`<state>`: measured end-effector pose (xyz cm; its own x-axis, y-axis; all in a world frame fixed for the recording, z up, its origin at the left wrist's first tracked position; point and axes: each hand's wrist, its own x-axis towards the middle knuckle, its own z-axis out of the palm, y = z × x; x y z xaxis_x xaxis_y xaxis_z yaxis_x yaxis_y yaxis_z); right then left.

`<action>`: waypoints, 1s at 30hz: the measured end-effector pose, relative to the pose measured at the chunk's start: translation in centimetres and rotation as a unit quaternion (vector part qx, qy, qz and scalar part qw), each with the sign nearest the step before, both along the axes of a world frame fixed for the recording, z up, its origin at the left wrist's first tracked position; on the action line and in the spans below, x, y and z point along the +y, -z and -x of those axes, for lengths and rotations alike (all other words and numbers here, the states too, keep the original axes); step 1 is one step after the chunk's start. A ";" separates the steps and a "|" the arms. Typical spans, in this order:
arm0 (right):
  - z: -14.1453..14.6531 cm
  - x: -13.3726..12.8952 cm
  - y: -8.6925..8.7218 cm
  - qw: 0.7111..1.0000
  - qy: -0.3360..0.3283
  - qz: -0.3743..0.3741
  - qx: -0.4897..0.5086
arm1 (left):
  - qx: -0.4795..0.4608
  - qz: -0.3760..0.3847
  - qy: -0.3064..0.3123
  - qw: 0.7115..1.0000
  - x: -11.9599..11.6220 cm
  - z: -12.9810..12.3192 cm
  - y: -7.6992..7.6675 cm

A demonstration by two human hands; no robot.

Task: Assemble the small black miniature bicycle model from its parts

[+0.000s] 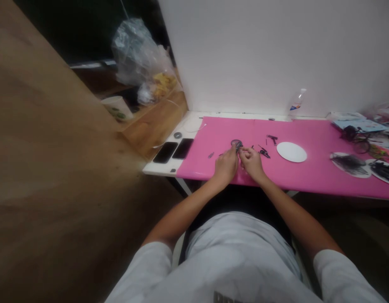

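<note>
My left hand point(227, 164) is closed on a small dark part point(238, 145) whose kind I cannot make out. My right hand point(251, 162) meets it at the fingertips, pinched at the same spot; what those fingers hold, if anything, is too small to name. Just beyond the hands lies a round dark-rimmed object point(236, 142), partly covered by my left fingers. Small black pieces point(264, 152) lie right of my right hand, with another black piece point(272, 138) farther back. A small greyish piece point(210, 155) rests to the left of my left hand.
A white plate point(292, 152) sits on the pink table cover point(317, 174). Farther right, plates hold dark strands point(350, 163) and black pieces point(383, 170). Two phones point(183, 149) and a tape-like ring point(178, 135) lie at left. A clear bottle point(297, 103) stands by the wall.
</note>
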<state>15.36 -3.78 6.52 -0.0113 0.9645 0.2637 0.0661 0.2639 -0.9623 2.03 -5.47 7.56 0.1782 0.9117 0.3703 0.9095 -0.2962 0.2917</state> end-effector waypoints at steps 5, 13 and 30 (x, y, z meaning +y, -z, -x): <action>0.1 0.1 0.0 1.000 -0.005 0.016 0.015 | -0.013 -0.005 0.008 1.000 0.1 0.0 0.4; -0.3 0.4 0.0 0.999 -0.023 0.023 0.012 | -0.022 -0.027 0.015 0.999 0.3 -0.1 0.7; -1.2 -0.5 -2.5 0.995 -0.017 -0.088 0.040 | -0.140 -0.010 0.030 0.990 0.4 1.1 -0.7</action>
<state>16.58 -4.25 8.99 -0.0142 0.9024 0.4307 -0.0206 0.4304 -0.9024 0.95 -5.11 8.22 0.1199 0.8949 0.4299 0.7740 -0.3554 0.5241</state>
